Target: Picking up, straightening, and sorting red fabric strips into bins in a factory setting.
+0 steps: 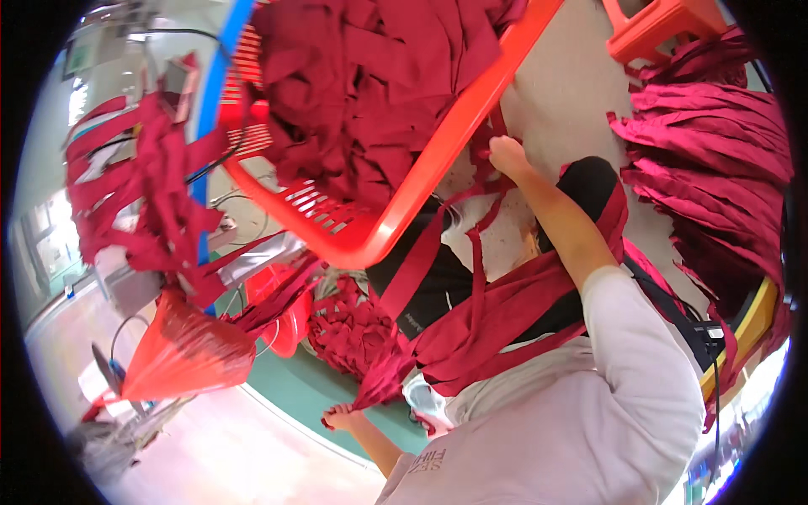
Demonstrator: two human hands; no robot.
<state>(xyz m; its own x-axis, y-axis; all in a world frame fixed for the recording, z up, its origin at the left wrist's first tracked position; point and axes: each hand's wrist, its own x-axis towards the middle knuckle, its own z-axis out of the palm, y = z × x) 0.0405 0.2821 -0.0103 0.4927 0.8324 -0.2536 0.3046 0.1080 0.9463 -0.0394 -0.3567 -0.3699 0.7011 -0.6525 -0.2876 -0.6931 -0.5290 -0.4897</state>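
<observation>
Shows a long bundle of dark red fabric strips (497, 307) laid across the lap (442, 290) at centre frame, broad toward the right and narrowing to a bunched tail (383, 387) toward the lower left. Shows loose strands (477, 261) straying upward from the bundle toward the upper centre. For sound handling, judges best to keep the strips flat and side by side, drawing evenly from both ends and avoiding twists at the narrow tail. Advises freeing any caught strand by a gentle pull rather than a jerk, and keeping lengths clear of the red basket (383, 231) at upper centre.

Records the right hand (507, 156), just beside the basket rim, as closed in a fist on a dark red strip (484, 152). Records the left hand (342, 417), lower left of centre, as closed tight on the tip of the tail. Cannot tell the number of strips in either grip.

Of containers, lists first the slatted basket, heaped with overlapping red strips (362, 84). Lists next an orange-red plastic bag (189, 353) at left; cannot tell its contents. Notes a crinkled heap (345, 328) left of centre; cannot confirm any container beneath. Lists last a smaller red tub (292, 326), just left of that heap; cannot see inside.
</observation>
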